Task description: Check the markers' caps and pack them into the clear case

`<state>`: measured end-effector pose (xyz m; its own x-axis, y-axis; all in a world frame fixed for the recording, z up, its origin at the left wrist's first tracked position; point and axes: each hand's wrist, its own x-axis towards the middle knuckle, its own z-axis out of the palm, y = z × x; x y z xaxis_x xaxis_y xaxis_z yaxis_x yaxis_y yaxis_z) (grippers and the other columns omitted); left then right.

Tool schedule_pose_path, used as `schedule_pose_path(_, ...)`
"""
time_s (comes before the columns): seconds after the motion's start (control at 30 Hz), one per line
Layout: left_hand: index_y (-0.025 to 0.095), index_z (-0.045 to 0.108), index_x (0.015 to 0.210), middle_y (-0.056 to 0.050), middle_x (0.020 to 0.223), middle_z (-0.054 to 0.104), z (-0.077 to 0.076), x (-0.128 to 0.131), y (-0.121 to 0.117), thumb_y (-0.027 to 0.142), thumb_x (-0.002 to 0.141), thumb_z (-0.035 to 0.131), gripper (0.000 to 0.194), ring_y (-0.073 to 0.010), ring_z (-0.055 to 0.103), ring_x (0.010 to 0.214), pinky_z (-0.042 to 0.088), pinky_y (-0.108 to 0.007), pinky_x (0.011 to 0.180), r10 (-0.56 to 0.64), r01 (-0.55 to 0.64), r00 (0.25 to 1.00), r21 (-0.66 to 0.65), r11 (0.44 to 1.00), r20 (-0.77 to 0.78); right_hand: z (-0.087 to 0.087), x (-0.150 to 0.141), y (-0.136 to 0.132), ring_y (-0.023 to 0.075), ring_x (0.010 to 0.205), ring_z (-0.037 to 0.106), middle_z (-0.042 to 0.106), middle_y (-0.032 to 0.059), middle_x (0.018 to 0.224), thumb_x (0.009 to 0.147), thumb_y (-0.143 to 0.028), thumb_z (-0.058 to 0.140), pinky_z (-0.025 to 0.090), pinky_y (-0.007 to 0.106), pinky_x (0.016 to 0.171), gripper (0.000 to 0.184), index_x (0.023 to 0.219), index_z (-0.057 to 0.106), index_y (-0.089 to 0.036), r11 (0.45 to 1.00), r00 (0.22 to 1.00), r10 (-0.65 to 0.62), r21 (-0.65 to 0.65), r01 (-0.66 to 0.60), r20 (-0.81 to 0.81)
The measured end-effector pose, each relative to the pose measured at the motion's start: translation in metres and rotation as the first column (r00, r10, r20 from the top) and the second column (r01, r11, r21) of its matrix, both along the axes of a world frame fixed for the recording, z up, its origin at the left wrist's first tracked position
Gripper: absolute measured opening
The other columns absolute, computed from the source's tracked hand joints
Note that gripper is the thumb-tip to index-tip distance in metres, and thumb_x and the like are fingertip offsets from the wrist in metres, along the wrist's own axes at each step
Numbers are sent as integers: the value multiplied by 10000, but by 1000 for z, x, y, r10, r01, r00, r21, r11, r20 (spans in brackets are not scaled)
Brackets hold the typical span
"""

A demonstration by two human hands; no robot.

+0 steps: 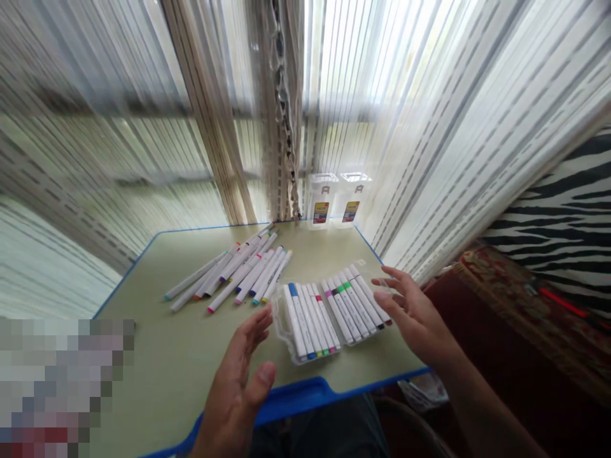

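An open clear plastic marker case (286, 331) lies near the front edge of a pale green table (157, 362). Both of its halves hold rows of white markers (329, 312) with coloured caps. My left hand (241, 381) hovers open just left of the case, fingers spread, holding nothing. At the case's right side is my right hand (413, 312), also open, its fingertips close to the outermost markers. A loose heap of several white markers (238, 270) lies further back on the table, left of centre.
Two clear plastic boxes (337, 198) with labels stand at the table's back edge against striped curtains. The table has a blue rim (296, 397). A dark red patterned surface (520, 305) and zebra-print fabric (573, 191) lie to the right.
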<state>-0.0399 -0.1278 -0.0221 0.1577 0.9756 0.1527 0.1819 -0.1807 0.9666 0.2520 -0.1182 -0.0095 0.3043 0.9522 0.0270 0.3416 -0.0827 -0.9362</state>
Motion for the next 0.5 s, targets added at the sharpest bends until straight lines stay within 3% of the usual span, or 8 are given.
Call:
schedule_pose_path(0.13, 272, 424, 1468, -91, 1574, 434, 7, 17, 1, 468, 973, 459, 534, -333, 405, 1441, 385, -525, 1151, -64, 82, 993, 186, 979, -99, 1, -5, 2, 299, 1090, 678, 580, 221, 1358, 888, -571, 613, 572, 404, 803, 709, 1434, 359, -197, 999, 995, 18, 52, -13, -98)
schedule_pose_path(0.3, 291, 304, 1540, -90, 1624, 344, 14, 39, 12, 359, 980, 475, 589, -302, 365, 1467, 346, -508, 1179, -169, 260, 948, 349, 900, -271, 3, -9, 0, 305, 1183, 643, 575, 222, 1384, 882, -558, 639, 523, 462, 960, 730, 1451, 346, -207, 996, 990, 63, 66, -54, -130)
schedule_pose_path(0.4, 262, 249, 1564, -111, 1615, 352, 13, 51, 16, 318, 989, 463, 616, -288, 347, 1477, 329, -495, 1192, -228, 349, 918, 386, 854, -325, 6, -13, -6, 307, 1207, 634, 509, 225, 1457, 821, -541, 727, 512, 480, 1001, 868, 1497, 282, -227, 987, 977, 154, 75, -144, -150)
schedule_pose_path(0.5, 256, 245, 1569, -106, 1620, 343, 12, 59, 17, 312, 999, 443, 607, -282, 314, 1493, 297, -494, 1209, -258, 376, 911, 393, 839, -321, 9, -20, -10, 323, 1300, 568, 477, 213, 1492, 711, -480, 842, 481, 499, 1055, 1048, 1528, 230, -242, 974, 976, 209, 97, -204, -53)
